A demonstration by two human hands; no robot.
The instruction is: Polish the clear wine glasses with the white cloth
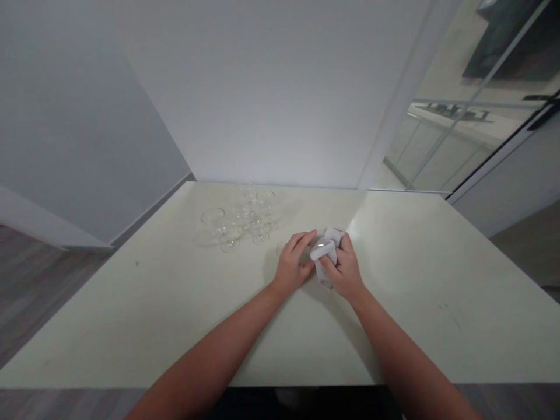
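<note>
Standing in a group on the far left of the pale table (394, 303) are clear stemmed glasses (245, 219); nearer, the left hand (294, 265) is curling its fingers around one glass (306, 252), steadying it, while the right hand (345, 269) is pinching a white cloth (327, 248) against it

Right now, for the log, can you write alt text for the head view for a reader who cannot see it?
Two bare hands meet over a pale table: the right hand presses a white cloth around a clear glass that the left hand steadies. A cluster of clear stemmed glasses stands upright at the table's far left, before a plain white wall.
</note>
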